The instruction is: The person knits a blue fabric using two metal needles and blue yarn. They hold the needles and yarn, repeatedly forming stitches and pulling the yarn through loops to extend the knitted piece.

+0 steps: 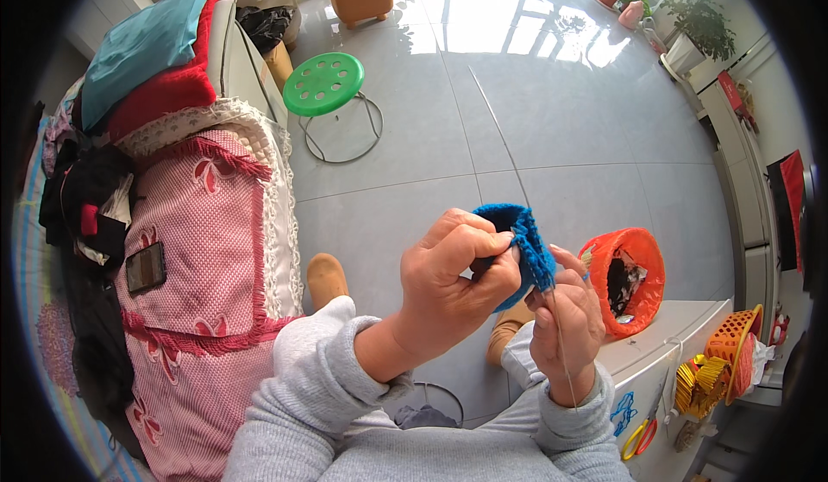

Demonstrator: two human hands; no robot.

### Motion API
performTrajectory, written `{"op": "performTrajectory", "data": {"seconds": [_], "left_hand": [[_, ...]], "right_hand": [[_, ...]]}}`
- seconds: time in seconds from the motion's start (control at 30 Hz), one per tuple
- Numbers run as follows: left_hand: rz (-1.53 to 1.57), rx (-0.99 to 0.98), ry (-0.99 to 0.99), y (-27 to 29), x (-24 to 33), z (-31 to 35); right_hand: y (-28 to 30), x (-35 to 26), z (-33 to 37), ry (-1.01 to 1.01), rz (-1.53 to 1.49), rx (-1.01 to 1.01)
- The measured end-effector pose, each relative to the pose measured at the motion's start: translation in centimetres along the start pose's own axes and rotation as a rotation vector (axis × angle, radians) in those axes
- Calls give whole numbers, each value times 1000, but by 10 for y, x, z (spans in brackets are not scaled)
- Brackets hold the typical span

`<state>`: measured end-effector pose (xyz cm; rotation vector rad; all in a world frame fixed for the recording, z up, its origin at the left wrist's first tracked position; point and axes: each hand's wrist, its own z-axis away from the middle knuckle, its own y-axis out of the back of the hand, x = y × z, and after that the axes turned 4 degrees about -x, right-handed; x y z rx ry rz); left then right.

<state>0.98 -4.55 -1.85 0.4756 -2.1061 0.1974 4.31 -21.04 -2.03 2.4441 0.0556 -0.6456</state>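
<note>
A small tube-shaped piece of blue knitting [540, 263] is held up between my hands, in front of my lap. My left hand [457, 262] is closed, thumb and fingers pinching the near left edge of the knitting. On the other side, my right hand [567, 322] is closed around the lower right of the work and a thin metal knitting needle, its index finger raised with a bit of blue yarn at it. One long needle [498, 128] juts out past the far side of the knitting; a needle end also runs down over my right wrist.
At right, an orange-red bin [594, 258] stands by a white cabinet top [664, 331] bearing scissors [640, 439], blue yarn scraps [623, 413] and an orange basket [733, 335]. Left is a pink-covered seat [203, 266] with a phone [146, 268]. A green stool [323, 84] stands ahead.
</note>
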Motion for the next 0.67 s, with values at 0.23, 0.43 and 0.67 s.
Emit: {"op": "performTrajectory", "data": {"seconds": [0.23, 0.43, 0.67], "left_hand": [[167, 15, 134, -6, 2, 1], [40, -90, -5, -2, -4, -1], [64, -265, 103, 2, -10, 0]], "right_hand": [[0, -1, 2, -117, -110, 65], [1, 4, 0, -103, -39, 2], [33, -7, -14, -183, 403, -164]]}}
